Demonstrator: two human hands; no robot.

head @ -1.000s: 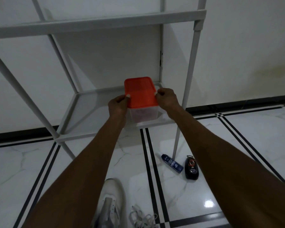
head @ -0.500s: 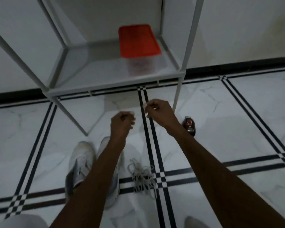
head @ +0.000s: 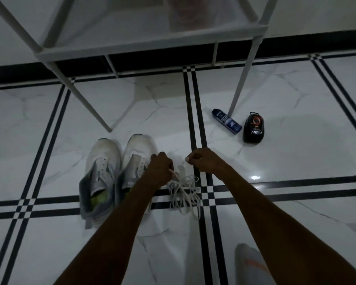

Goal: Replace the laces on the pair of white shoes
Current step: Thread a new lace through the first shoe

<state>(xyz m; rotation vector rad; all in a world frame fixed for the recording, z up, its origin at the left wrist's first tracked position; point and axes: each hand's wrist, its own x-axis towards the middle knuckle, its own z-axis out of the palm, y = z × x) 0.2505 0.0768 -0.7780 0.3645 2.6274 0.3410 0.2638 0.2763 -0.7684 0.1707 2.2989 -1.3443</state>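
Observation:
Two white shoes stand side by side on the floor without laces, the left shoe (head: 100,171) and the right shoe (head: 136,159). A loose tangle of white laces (head: 183,192) lies just right of them. My left hand (head: 159,168) hovers over the right shoe's inner side with its fingers curled, and its thumb and fingertips pinch the top strand of the tangle. My right hand (head: 201,161) is a loose fist above the tangle's far side and holds nothing that I can see.
A white metal rack (head: 132,47) stands over the floor ahead, its legs (head: 242,79) coming down near the shoes. A blue bottle (head: 226,121) and a black oval case (head: 253,128) lie to the right. A grey and orange cloth (head: 249,264) shows at bottom right.
Both hands let go of the orange-lidded box on the rack shelf and came down to the floor. My view tilted down, and my left hand reached the laces.

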